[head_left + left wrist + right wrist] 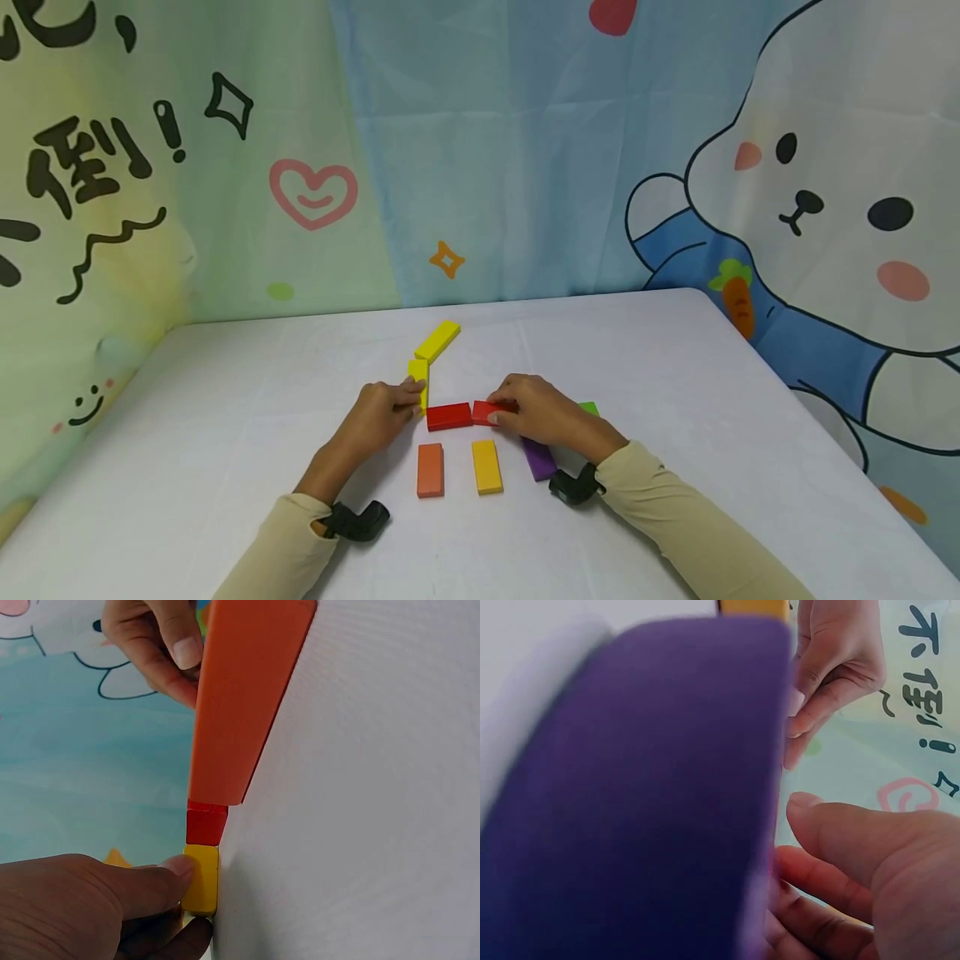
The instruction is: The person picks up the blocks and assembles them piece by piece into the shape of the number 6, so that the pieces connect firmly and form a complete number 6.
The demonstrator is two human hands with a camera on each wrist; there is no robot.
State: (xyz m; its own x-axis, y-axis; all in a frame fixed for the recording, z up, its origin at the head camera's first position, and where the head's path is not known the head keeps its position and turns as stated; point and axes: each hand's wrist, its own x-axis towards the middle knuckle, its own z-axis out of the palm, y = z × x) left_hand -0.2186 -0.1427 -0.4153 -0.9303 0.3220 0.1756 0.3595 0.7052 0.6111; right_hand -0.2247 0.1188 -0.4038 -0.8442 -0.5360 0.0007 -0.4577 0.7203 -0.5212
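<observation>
Rectangular blocks lie on the table. My left hand (380, 417) pinches the near yellow block (201, 881) between thumb and fingers. That block's near end meets a red block (448, 417), and its far end is close to another yellow block (438, 340), which lies slanted. At the right end of the red one, my right hand (542, 408) holds a second red block (483, 412), its thumb and fingers on either long side. My right hand hides part of that block. In the right wrist view, a purple block (645, 787) covers much of the work.
Nearer the person lie an orange block (431, 471), an amber block (487, 467) and the purple block, partly under the right wrist. Part of a green block (588, 408) shows behind the right hand. A printed cloth backdrop (480, 167) hangs behind the white table (247, 417).
</observation>
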